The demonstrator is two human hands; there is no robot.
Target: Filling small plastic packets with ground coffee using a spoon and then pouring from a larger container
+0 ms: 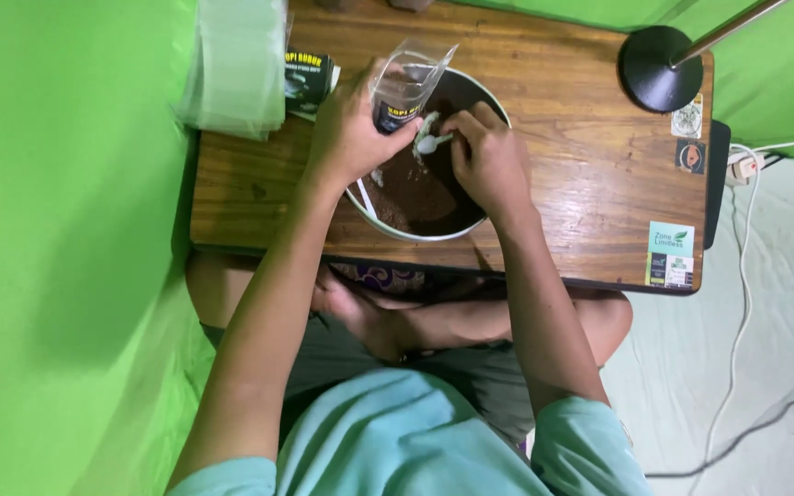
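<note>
- The left hand (349, 129) is wrapped around a small clear plastic pouch (406, 83), holding it upright with its mouth open, presumably to receive powder.
- The right hand (489, 161) pinches a small white spoon (431, 140), its tip right at the pouch's lower part; fingers curled tight around the handle.
- Both hands hover over a round metal bowl (498, 108) of dark brown powder (420, 195), so spills likely fall back in.
- The bowl sits on a low wooden table (581, 165) over the person's crossed legs.
- A stack of clear empty pouches (236, 64) lies at the table's left corner, near a dark printed packet (307, 78).
- A black lamp base (662, 69) stands at the far right corner.
</note>
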